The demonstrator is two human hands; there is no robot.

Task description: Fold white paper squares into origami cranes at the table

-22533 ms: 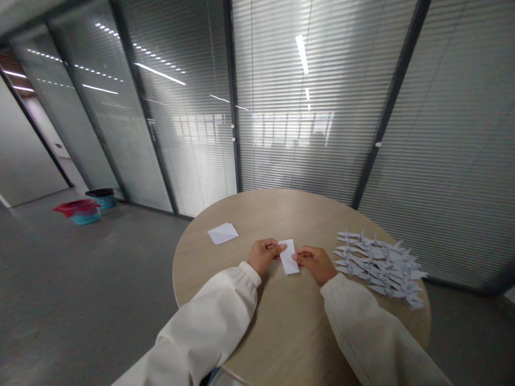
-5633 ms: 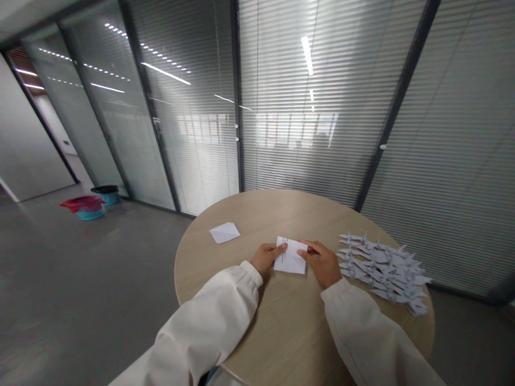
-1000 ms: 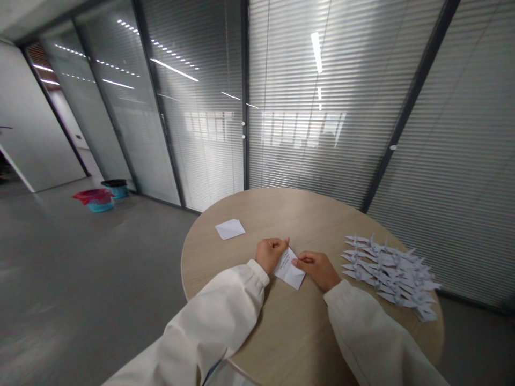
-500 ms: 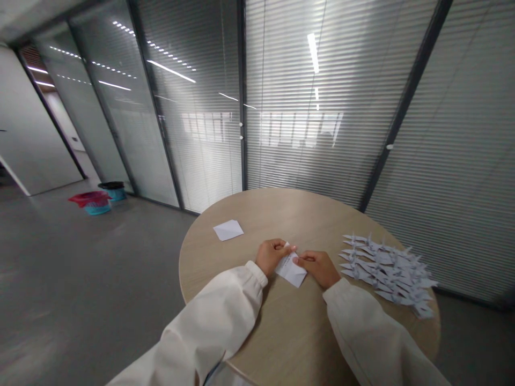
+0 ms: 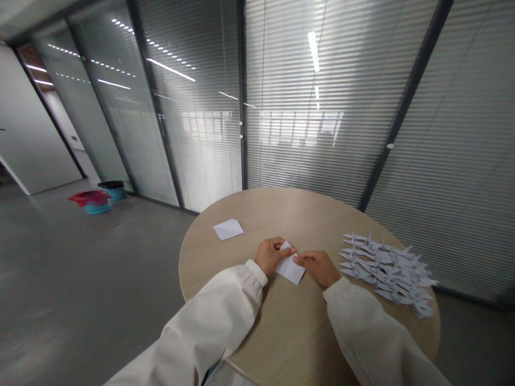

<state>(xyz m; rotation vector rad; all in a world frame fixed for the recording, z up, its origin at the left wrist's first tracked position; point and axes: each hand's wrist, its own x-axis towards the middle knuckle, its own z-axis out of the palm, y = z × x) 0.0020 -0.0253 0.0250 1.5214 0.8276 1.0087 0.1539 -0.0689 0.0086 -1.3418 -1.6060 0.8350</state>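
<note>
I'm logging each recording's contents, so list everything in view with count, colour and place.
Paper piece: one, white, between the hands
Flat paper: sheet count unclear, white, table's left
Folded paper figures: many, overlapping, white, table's right
Round table: one, light wood, under papers
Red-lined bin: one, blue, floor at left
Black-lined bin: one, blue, behind the red-lined one
Glass panels with blinds: several, grey, behind table
Frame posts: several, dark, between panels
Wall panel: one, pale, far left
Floor: one, grey, around table
Left hand: one, bare, holding the paper piece
Right hand: one, bare, pinching the paper piece
Sleeves: two, white, both arms
</note>
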